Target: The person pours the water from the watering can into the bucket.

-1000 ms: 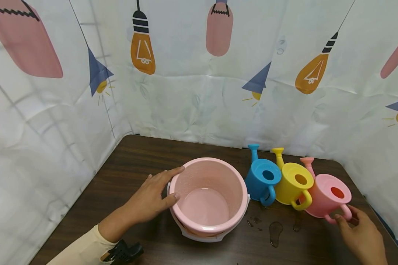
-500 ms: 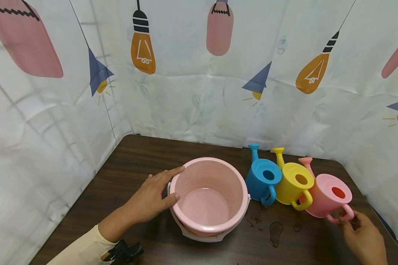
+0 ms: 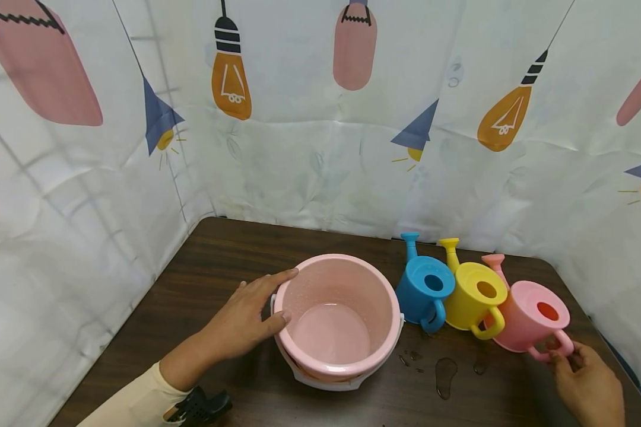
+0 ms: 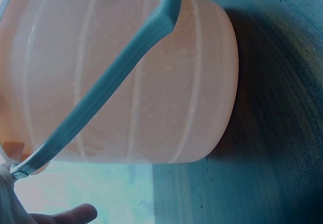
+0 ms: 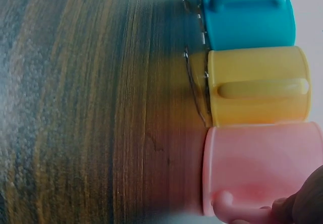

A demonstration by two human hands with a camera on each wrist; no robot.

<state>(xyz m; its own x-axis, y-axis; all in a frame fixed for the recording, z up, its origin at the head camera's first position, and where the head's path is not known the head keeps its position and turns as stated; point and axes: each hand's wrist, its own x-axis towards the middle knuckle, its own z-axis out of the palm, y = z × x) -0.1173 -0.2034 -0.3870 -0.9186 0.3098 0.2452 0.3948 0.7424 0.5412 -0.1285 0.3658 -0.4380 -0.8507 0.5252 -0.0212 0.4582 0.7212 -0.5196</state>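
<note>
A round pink bucket (image 3: 336,362) stands upright on the table, with a little clear liquid at its bottom. My left hand (image 3: 251,314) rests on its left rim, fingers fairly straight and thumb at the rim's edge. The bucket's handle (image 4: 116,82) hangs down along the outside in the left wrist view. At the right, a pink watering can (image 3: 529,314) stands with its spout pointing away. My right hand (image 3: 590,379) pinches that can's handle (image 5: 242,214) between thumb and fingers. Beside it stand a yellow watering can (image 3: 472,296) and a blue watering can (image 3: 419,290).
All three cans stand side by side, close to the bucket's right. Water spots (image 3: 446,376) lie on the dark wooden table (image 3: 235,249) in front of the cans. A white printed curtain (image 3: 299,166) hangs behind and to the sides.
My right thumb and fingers have settled lower on the pink can's handle. That can has turned slightly, its handle shifting to the right. My left hand and the bucket have stayed put.
</note>
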